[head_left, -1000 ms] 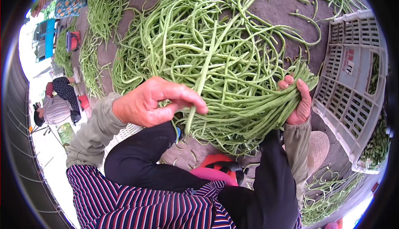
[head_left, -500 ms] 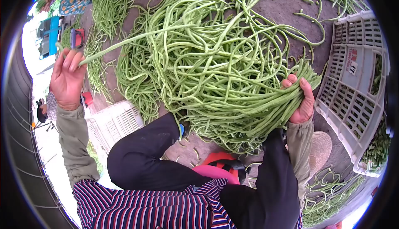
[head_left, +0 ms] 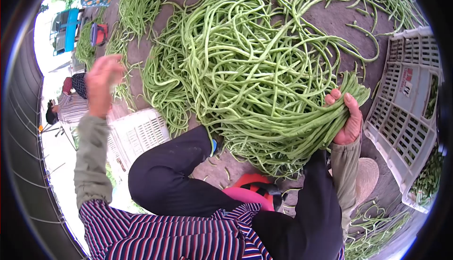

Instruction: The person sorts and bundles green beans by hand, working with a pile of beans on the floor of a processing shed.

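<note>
A big tangled heap of long green yardlong beans [head_left: 250, 66] lies on the ground before my bent legs. My right hand [head_left: 350, 124] is wrapped round a thick bundle of yardlong beans [head_left: 314, 130] at the heap's right side, thumb on top and bean ends sticking out past the fingers. Off to the left, raised and away from the heap, my left hand [head_left: 101, 85] is smeared by motion. No bean shows hanging from it, and its fingers are too blurred to read.
A white plastic crate [head_left: 403, 107] stands at the right, and another white crate [head_left: 139, 135] sits at the left. A straw hat [head_left: 367, 180] lies by my right forearm. More beans [head_left: 377, 227] are spread at lower right. Another person [head_left: 71, 107] is at far left.
The single long bean that my left hand held out over the heap no longer shows in it. That hand has swung slightly right and blurred. My right hand keeps its bundle.
</note>
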Demonstrator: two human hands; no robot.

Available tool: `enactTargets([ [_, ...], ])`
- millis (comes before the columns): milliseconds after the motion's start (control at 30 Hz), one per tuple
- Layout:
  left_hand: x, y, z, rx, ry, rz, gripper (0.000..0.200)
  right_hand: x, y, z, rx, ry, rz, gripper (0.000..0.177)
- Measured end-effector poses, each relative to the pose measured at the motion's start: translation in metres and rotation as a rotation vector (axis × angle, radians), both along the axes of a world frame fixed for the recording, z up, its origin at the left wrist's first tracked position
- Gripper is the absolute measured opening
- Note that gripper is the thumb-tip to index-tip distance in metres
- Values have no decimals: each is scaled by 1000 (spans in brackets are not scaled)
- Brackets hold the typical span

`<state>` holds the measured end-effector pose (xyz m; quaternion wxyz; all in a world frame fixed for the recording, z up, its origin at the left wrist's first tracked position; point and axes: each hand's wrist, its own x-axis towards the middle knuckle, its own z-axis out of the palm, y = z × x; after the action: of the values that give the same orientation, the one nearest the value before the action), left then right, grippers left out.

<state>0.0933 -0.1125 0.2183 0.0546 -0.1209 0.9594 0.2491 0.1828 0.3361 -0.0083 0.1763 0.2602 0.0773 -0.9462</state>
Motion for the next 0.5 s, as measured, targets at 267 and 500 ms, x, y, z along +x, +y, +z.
enactTargets([
  [267,18,200,-126,1104,-899,277,30,-3,-26,28,378,93,193,34],
  [500,36,262,-138,1257,-870,258,28,-7,-32,37,421,87,243,34],
])
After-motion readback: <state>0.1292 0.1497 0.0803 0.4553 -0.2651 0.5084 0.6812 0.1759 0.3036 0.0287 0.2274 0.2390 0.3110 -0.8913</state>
